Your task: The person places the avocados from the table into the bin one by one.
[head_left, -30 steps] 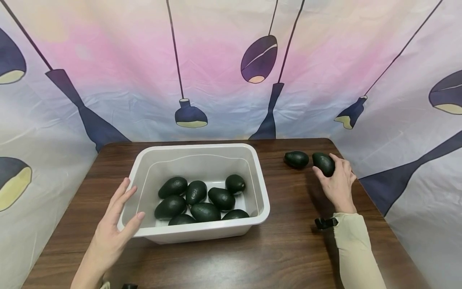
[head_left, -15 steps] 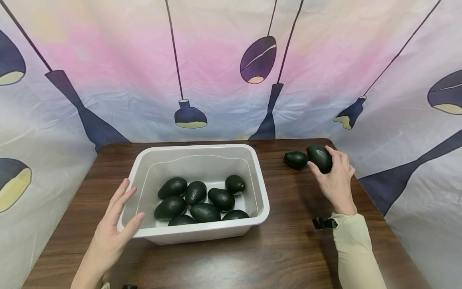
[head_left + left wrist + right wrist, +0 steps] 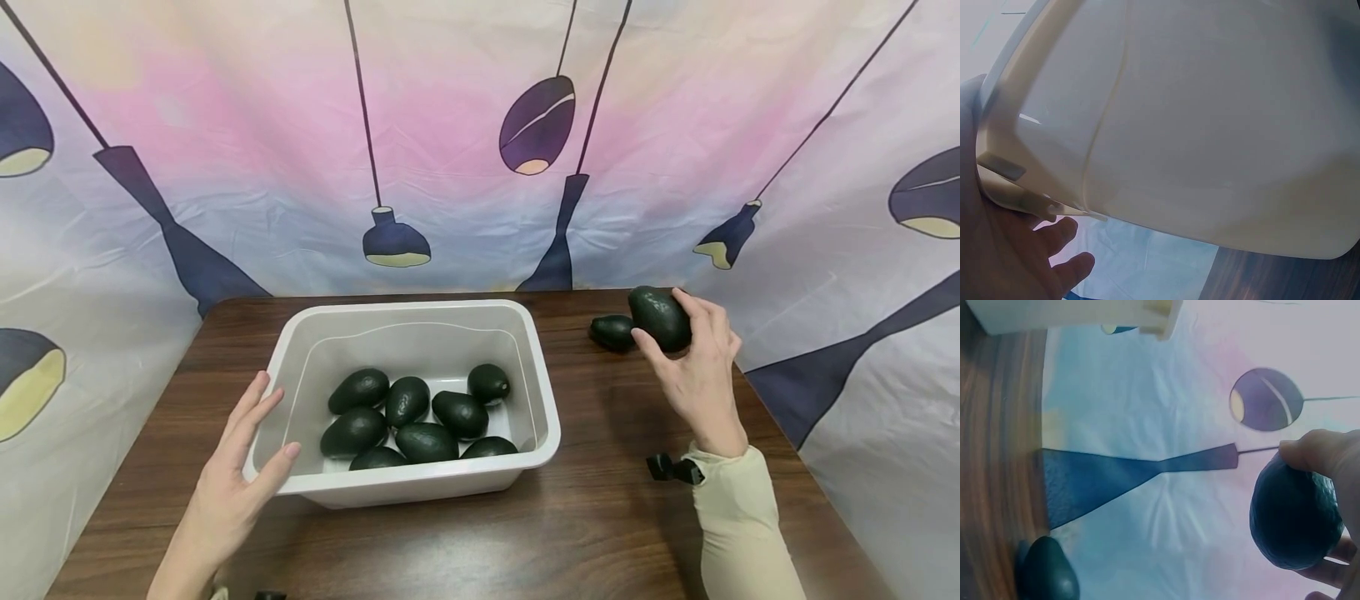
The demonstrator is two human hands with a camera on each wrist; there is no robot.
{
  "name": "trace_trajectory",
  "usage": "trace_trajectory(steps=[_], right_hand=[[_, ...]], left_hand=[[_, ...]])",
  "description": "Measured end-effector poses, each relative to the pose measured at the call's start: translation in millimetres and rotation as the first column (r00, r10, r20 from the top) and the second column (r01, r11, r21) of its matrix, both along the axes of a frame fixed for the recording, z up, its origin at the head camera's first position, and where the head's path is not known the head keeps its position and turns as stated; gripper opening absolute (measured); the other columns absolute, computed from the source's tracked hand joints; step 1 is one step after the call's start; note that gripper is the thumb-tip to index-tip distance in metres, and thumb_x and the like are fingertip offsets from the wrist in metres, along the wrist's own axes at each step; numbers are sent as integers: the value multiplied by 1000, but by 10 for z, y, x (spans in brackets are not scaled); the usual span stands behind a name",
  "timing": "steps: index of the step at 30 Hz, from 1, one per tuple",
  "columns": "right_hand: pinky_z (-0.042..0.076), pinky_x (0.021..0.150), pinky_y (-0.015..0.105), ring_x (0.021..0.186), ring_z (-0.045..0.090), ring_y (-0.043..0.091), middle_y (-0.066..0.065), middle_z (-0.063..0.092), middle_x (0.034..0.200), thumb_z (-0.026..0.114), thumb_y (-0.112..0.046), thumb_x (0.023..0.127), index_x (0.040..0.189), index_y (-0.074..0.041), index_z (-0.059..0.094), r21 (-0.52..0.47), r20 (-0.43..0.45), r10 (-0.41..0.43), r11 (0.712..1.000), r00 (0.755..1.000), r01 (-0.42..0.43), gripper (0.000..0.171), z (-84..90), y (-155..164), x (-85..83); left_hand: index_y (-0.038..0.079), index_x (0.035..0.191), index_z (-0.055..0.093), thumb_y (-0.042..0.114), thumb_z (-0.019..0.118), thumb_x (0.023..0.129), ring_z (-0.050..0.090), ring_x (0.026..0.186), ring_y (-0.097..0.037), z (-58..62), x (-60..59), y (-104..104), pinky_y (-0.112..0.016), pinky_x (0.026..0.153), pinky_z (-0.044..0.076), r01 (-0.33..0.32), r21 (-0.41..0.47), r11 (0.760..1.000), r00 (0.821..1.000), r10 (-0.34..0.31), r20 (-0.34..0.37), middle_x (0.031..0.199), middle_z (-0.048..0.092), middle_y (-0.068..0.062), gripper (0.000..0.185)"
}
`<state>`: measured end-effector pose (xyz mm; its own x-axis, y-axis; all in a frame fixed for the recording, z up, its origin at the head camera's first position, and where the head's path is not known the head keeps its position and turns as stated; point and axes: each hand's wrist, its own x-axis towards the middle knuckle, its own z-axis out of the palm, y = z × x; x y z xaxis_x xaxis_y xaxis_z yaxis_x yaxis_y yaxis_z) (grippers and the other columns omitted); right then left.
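Note:
My right hand (image 3: 697, 367) grips a dark green avocado (image 3: 660, 317) and holds it above the brown table at the far right; in the right wrist view the same avocado (image 3: 1294, 519) sits between thumb and fingers. Another avocado (image 3: 611, 331) lies on the table just left of it, seen also as the avocado (image 3: 1047, 570) at the wrist view's lower left. My left hand (image 3: 240, 467) rests with straight fingers against the left wall of a white plastic bin (image 3: 300, 333), which holds several avocados (image 3: 420, 417). The bin's wall (image 3: 1210, 125) fills the left wrist view.
The wooden table (image 3: 585, 533) ends close behind the bin at a printed fabric backdrop (image 3: 450, 150) that wraps round left and right. A black strap buckle (image 3: 671, 468) sits at my right sleeve cuff.
My right hand has lifted the avocado off the table and carried it up and a little left. The left hand and the bin have stayed put.

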<state>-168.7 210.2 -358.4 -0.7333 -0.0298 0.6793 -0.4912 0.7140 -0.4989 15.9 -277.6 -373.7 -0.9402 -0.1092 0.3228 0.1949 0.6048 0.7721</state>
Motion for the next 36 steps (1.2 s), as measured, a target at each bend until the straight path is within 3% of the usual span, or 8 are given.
trace_trajectory(steps=[11,21,31,36], right_hand=[[19,94,55,114,45,40,18,51,129,87,-13,70,136,-10,55,7,-81,29,1000,996,-28,74,132,-96,105],[19,94,49,114,45,38,19,51,129,85,-17,72,139,-11,54,34,-118,74,997,990,-70,74,265,-175,176],[19,96,50,116,47,37,23,52,125,87,-8,66,134,-4,56,20,-166,122,993,979,-120,75,335,-307,191],[20,97,51,118,47,33,20,53,126,86,-16,70,135,-7,56,34,-170,143,990,975,-139,73,360,-355,213]], left_hand=[[15,148,42,3,66,90,18,144,-8,-7,15,10,-12,103,15,-11,-14,1000,1000,11,-1,160,20,4,64],[16,149,41,4,65,90,18,144,-9,-2,12,9,-16,105,16,-4,-4,1000,1000,4,9,161,20,3,65],[14,148,42,2,66,89,18,144,-9,-9,1,-3,-11,102,15,-5,-13,1000,1000,4,-11,160,20,6,65],[13,147,42,2,66,89,18,144,-9,-12,-1,-2,-11,102,15,-5,-12,1000,1000,5,-12,160,21,4,64]])
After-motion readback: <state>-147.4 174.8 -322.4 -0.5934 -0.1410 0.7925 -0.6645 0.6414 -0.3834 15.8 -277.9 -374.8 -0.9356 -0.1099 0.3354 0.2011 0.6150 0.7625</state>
